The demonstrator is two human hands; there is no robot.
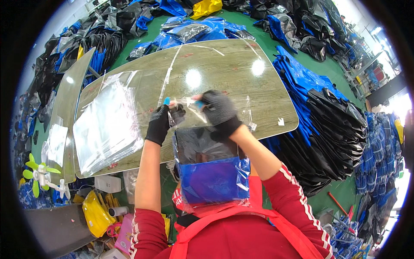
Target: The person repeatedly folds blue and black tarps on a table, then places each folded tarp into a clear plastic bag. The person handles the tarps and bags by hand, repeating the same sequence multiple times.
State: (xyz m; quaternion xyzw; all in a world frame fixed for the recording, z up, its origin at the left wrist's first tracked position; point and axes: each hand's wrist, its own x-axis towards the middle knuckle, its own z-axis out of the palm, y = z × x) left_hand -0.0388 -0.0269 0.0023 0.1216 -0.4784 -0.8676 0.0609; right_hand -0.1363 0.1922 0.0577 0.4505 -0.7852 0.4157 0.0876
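A clear plastic bag (213, 179) holding a folded blue and black sheet-like item lies against my front at the table's near edge. My left hand (160, 123), in a black glove with a blue fingertip cover, pinches clear plastic at the bag's far end. To its right, my right hand (220, 110), gloved the same way, is curled and blurred by motion. Its blue-tipped finger is close to a shiny clear strip between the hands; what it grips cannot be made out.
A stack of clear plastic bags (110, 125) lies on the left of the wood-grain table (220, 64). Folded blue and black items (327, 134) are heaped along the right side. More piles (194, 30) stand beyond the far edge. A small green-bladed fan (41, 172) is at lower left.
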